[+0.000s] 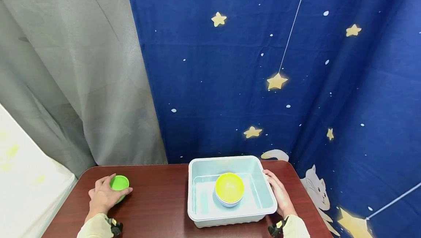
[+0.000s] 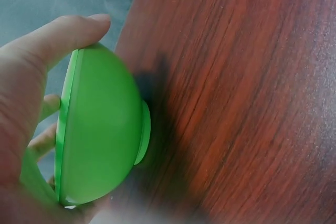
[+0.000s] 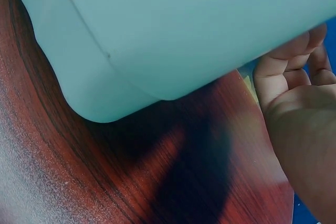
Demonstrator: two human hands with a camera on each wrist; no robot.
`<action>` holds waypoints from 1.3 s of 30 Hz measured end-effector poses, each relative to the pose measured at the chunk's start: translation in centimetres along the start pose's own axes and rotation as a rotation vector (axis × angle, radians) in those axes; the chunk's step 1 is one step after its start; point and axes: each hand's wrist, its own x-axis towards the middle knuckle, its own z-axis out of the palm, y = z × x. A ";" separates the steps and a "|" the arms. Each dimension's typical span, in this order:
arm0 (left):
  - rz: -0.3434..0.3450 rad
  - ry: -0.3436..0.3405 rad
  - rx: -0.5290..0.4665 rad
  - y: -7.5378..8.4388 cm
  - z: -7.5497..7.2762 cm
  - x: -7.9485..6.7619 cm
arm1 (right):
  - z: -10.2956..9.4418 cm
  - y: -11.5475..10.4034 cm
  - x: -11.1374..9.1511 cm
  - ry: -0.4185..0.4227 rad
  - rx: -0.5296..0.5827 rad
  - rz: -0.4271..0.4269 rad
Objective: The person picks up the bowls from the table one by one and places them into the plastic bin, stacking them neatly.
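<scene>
My left hand grips a small green bowl by its rim at the table's left side. In the left wrist view the thumb presses on one side of the bowl, and other fingers show behind the rim. The bowl's foot faces the table; whether it touches the wood I cannot tell. My right hand holds the right rim of a pale blue plastic basin, its fingers bent against the edge in the right wrist view. Inside the basin sits a yellow bowl, stacked on a whitish bowl.
The dark red-brown wooden table has rounded far corners. Behind it hang a grey curtain and a blue star-patterned curtain. White cloth lies beyond the left edge.
</scene>
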 end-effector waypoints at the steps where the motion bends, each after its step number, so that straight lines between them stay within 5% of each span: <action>1: -0.003 0.001 -0.004 0.1 0.0 -0.1 | 0.0 0.0 0.0 0.002 0.000 -0.001; 19: -0.015 0.112 0.030 -0.1 -0.2 -1.0 | 0.0 0.1 0.0 0.010 0.003 0.010; 27: -0.035 0.061 0.027 1.1 -0.6 -1.7 | -0.3 0.1 0.0 0.000 0.002 0.019; 39: 0.137 0.048 0.050 3.9 -1.0 -3.4 | 0.0 0.1 0.2 0.002 -0.006 0.007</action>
